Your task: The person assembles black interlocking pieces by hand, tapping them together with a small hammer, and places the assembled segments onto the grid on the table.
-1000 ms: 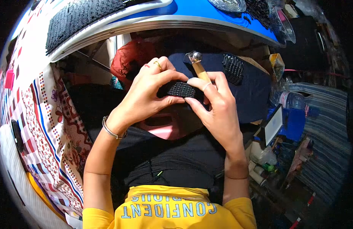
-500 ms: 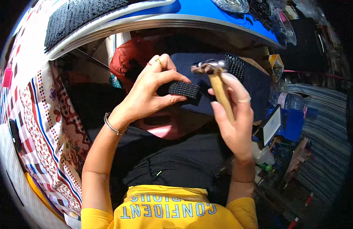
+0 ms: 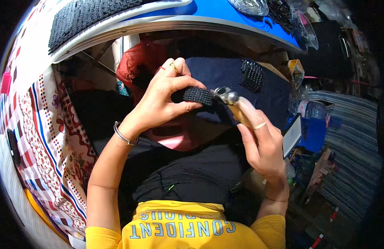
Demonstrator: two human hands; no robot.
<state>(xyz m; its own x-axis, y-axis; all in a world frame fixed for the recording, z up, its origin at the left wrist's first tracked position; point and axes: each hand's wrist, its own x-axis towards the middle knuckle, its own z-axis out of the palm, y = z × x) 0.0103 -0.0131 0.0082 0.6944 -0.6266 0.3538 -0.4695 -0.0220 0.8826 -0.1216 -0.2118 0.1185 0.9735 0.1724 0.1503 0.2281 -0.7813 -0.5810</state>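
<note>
Between thumb and fingers, my left hand (image 3: 161, 97) pinches one end of a small black beaded strip (image 3: 198, 96) over a dark blue cloth-covered surface (image 3: 219, 72). My right hand (image 3: 262, 139) is wrapped round the wooden handle of a hammer (image 3: 230, 98). The metal hammer head is at the strip's right end; whether the two touch I cannot tell. A second black beaded piece (image 3: 251, 76) lies on the cloth, beyond the hammer.
A blue table (image 3: 212, 9) with a pale edge spans the far side, bearing a large black beaded mat (image 3: 86, 23) and a clear plastic container (image 3: 250, 6). At right are a plastic bottle (image 3: 314, 111) and a framed screen or panel (image 3: 292, 137). Patterned cloth (image 3: 55, 153) hangs at left.
The hammer head has come down and nearer, from above the cloth to the strip's right end. My right hand has shifted slightly right and turned; my left hand stays nearly still.
</note>
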